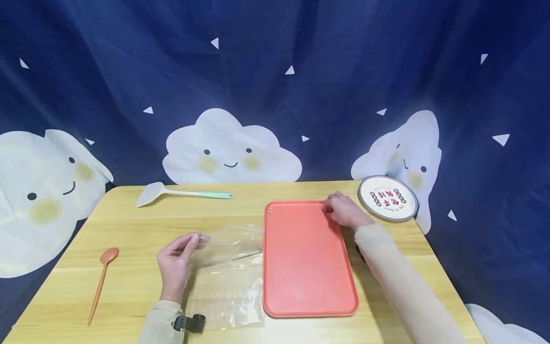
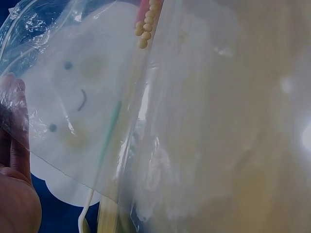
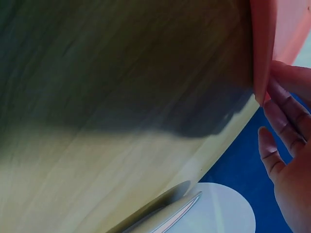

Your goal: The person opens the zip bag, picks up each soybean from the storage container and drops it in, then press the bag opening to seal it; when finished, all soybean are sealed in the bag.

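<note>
A clear zip bag (image 1: 227, 286) lies in front of me, its mouth partly raised. My left hand (image 1: 177, 260) pinches the mouth's left side between thumb and fingers. Right of the bag is a red rectangular tray (image 1: 307, 263), its left edge overlapping the bag in the head view. My right hand (image 1: 345, 210) grips the tray's far right corner, thumb at the rim and fingers below it in the right wrist view. A few small yellowish beans (image 1: 270, 209) sit in the tray's far left corner. Through the film, the left wrist view shows several beans (image 2: 147, 26) clustered by the tray.
A white spatula with a mint handle (image 1: 215, 195) lies at the back left of the wooden table (image 1: 142, 239). An orange spoon (image 1: 103, 282) is at the left. At the back right stands a round white plate (image 1: 388, 198) with red print. A blue curtain (image 1: 266, 86) hangs behind.
</note>
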Demonstrator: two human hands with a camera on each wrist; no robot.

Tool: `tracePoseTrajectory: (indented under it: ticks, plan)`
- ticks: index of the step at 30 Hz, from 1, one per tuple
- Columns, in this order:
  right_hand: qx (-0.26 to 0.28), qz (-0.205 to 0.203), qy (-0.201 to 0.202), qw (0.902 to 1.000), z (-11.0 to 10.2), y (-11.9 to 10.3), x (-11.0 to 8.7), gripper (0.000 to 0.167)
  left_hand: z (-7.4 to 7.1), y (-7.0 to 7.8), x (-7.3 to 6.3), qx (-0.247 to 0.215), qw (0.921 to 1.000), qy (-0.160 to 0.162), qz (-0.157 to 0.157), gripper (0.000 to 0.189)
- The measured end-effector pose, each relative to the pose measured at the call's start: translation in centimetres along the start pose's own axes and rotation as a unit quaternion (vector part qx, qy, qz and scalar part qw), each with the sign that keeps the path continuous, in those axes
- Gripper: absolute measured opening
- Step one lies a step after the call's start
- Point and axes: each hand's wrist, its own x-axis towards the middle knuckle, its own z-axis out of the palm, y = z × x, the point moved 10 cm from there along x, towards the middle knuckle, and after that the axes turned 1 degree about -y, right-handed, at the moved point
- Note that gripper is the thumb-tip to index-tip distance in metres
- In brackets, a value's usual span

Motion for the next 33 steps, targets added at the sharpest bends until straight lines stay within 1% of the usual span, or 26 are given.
tracePoseTrajectory:
  ticks: [3, 9, 12, 16, 18, 20, 23, 27, 30, 33]
  plan:
    - [-0.004, 0.002, 0.000, 1.0000, 0.1, 0.1, 0.1, 0.014, 0.0, 0.0, 0.0, 0.004, 1.0000, 0.001, -0.002, 0.013]
    - [-0.002, 0.025, -0.007, 0.9997, 0.3, 0.5, 0.0, 0.021, 0.1, 0.1, -0.1, -0.001, 1.0000, -0.001, 0.003, 0.013]
    - [-0.007, 0.022, -0.002, 0.9997, 0.3, 0.4, 0.0, 0.022, 0.1, 0.1, -0.2, -0.009, 0.9999, -0.003, 0.008, 0.012]
    - [-0.001, 0.015, 0.010, 0.9998, -0.1, 0.3, -0.2, 0.017, 0.2, 0.1, -0.1, -0.011, 0.9998, -0.006, 0.013, 0.011]
    - [0.021, 0.026, 0.012, 0.9994, -0.3, 0.4, -0.2, 0.013, 0.2, 0.1, 0.0, -0.009, 0.9998, -0.008, 0.015, 0.011]
    - [0.054, 0.041, 0.012, 0.9976, -0.5, 0.6, -0.2, 0.009, 0.2, 0.2, 0.1, -0.005, 0.9998, -0.009, 0.017, 0.011]
    - [0.112, 0.070, 0.014, 0.9912, -0.7, 0.9, -0.3, 0.008, 0.2, 0.3, 0.2, -0.006, 0.9997, -0.012, 0.022, 0.011]
    - [0.171, 0.092, 0.029, 0.9805, -1.2, 0.9, -0.4, 0.007, 0.2, 0.3, 0.2, -0.004, 0.9995, -0.015, 0.026, 0.010]
    - [0.205, 0.086, 0.047, 0.9739, -1.8, 0.4, -0.4, 0.005, 0.2, 0.4, 0.2, 0.001, 0.9995, -0.014, 0.027, 0.010]
    - [0.222, 0.071, 0.064, 0.9705, -2.5, -0.6, -0.4, 0.007, 0.3, 0.4, 0.1, 0.002, 0.9995, -0.015, 0.028, 0.011]
